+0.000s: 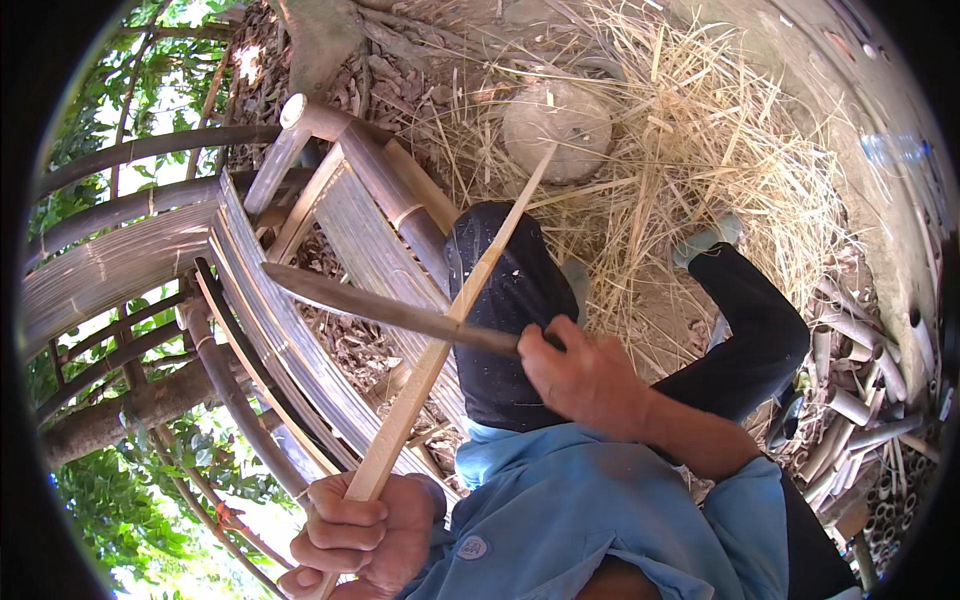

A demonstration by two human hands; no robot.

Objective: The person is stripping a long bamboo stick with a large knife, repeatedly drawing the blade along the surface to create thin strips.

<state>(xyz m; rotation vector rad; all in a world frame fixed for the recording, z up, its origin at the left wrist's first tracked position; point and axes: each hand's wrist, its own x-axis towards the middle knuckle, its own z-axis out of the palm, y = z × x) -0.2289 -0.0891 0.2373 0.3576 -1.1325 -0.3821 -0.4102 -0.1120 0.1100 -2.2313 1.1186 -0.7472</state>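
Note:
My left hand (362, 530), low in the view, is closed round the near end of a long, pale strip of split bamboo or wood (405, 410). The strip slants away over my left thigh, and its narrow far end overlaps a round block (557, 125) on the ground. My right hand (590, 378) grips the handle end of a machete (365, 308), most of the handle hidden by the fingers. Its long blade points left and crosses the strip about midway; whether the edge touches it, I cannot tell.
To my left stands a slatted bamboo bench (300, 310) with a pole frame (400, 200). Straw-like shavings (700, 150) cover the ground ahead. Cut bamboo pieces (850, 405) are heaped at the right, and a clear plastic bottle (893, 150) lies at the far right.

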